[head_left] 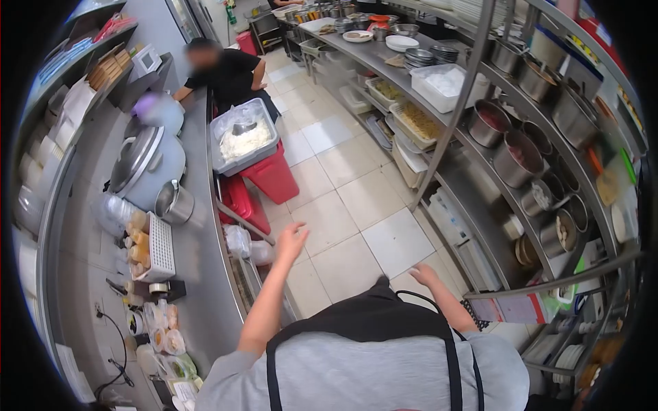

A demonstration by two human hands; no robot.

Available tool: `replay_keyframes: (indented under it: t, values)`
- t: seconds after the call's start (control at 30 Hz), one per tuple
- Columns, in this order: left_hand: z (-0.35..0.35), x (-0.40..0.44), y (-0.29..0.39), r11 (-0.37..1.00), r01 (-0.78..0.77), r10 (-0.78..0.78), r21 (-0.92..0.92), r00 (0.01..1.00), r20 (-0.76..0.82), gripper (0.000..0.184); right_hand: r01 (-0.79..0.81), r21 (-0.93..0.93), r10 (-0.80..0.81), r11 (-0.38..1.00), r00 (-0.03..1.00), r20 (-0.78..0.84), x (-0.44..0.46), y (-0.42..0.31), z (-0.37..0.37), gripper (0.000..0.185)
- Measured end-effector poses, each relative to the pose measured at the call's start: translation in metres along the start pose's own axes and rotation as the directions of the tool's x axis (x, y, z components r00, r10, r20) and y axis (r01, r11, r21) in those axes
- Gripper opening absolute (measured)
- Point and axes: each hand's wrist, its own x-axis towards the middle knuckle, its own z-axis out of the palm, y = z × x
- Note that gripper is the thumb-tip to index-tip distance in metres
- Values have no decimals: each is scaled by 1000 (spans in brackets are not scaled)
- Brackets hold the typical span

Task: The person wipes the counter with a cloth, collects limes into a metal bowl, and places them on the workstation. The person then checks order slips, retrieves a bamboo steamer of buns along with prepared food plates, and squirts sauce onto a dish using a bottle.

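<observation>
My left hand (293, 241) is held out over the tiled floor, fingers apart, with nothing in it. It is nearest to the red bin (274, 179) and the bagged plastic containers (250, 246) beside the left counter. On the other side, my right hand (423, 274) hangs low over the floor, slightly blurred, its fingers loosely apart and touching nothing. Between my arms lies a black apron (356, 315). A grey tub (243, 154) of white food with a metal scoop rests on top of the red bin.
A person (223, 79) in black leans at the left counter (205, 274), near a large lidded pot (147, 164). A white basket (161, 250) of bottles stands there too. Metal shelves (480, 198) with pots line the right. Tiled floor (336, 205) runs between.
</observation>
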Motion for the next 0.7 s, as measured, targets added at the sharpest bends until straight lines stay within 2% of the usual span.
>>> replay_keyframes:
  t: [0.03, 0.07, 0.1, 0.13, 0.17, 0.23, 0.27, 0.3, 0.33, 0.37, 0.4, 0.43, 0.47, 0.5, 0.53, 0.57, 0.63, 0.67, 0.7]
  values:
    - [17, 25, 10, 999, -50, 51, -13, 998, 32, 32, -156, -29, 157, 987, 987, 22, -9, 17, -4, 44]
    - [35, 51, 18, 994, -109, 110, -30, 992, 64, 32, -240, 2, 240, 971, 970, 27, -9, 51, 4, 40]
    - [52, 73, 25, 992, -121, 123, -34, 990, 67, 32, -197, -96, 203, 976, 977, 62, -2, 99, 20, 38]
    - [69, 90, 29, 992, -123, 122, -4, 982, 147, 31, -309, -19, 309, 951, 951, -24, -6, 127, 26, 39]
    - [84, 104, 28, 992, -123, 114, 28, 967, 226, 31, -393, -15, 392, 920, 920, -23, -8, 146, 25, 38]
    - [125, 127, -4, 982, -90, 40, 164, 957, 286, 31, -538, -29, 538, 843, 842, 23, -4, 158, 8, 37]
    - [141, 133, -26, 973, -28, -49, 227, 944, 327, 32, -599, -48, 601, 799, 797, 61, 7, 156, -8, 37]
    - [159, 134, -61, 950, 10, -129, 311, 922, 364, 38, -599, -38, 600, 800, 798, 57, 31, 158, -19, 37]
    - [168, 137, -94, 907, 60, -285, 418, 818, 500, 43, -593, -18, 593, 805, 803, 68, 53, 161, -27, 37]
    - [189, 142, -153, 827, -93, -377, 554, 640, 670, 49, -588, -2, 587, 809, 806, 80, 73, 162, -34, 36]
    - [230, 134, -252, 782, -140, -449, 607, 548, 705, 55, -511, -16, 511, 859, 858, 41, 105, 160, -47, 37]
    - [202, 134, -242, 757, -208, -453, 619, 517, 727, 59, -431, -34, 431, 902, 902, 4, 144, 154, -61, 37]
    - [175, 127, -270, 774, -158, -471, 613, 504, 724, 57, -375, -25, 374, 927, 926, -49, 185, 145, -78, 35]
    - [150, 127, -262, 790, 119, -567, 601, 513, 644, 51, -320, -21, 316, 947, 944, -98, 228, 128, -97, 33]
    - [156, 129, -286, 694, 214, -685, 687, 490, 539, 45, -301, 152, 325, 941, 930, -170, 258, 83, -136, 31]
    - [140, 127, -289, 677, 298, -717, 673, 474, 511, 45, -175, 198, 219, 965, 947, -233, 296, 52, -164, 33]
    - [124, 144, -283, 674, 365, -729, 642, 473, 496, 44, 34, 354, 87, 935, 943, -320, 360, -18, -222, 34]
    - [123, 159, -283, 681, 380, -723, 626, 480, 496, 44, 139, 307, -14, 941, 926, -376, 392, -47, -247, 33]
    - [124, 181, -282, 697, 370, -707, 614, 494, 506, 43, 175, 377, -26, 910, 929, -369, 416, -79, -274, 35]
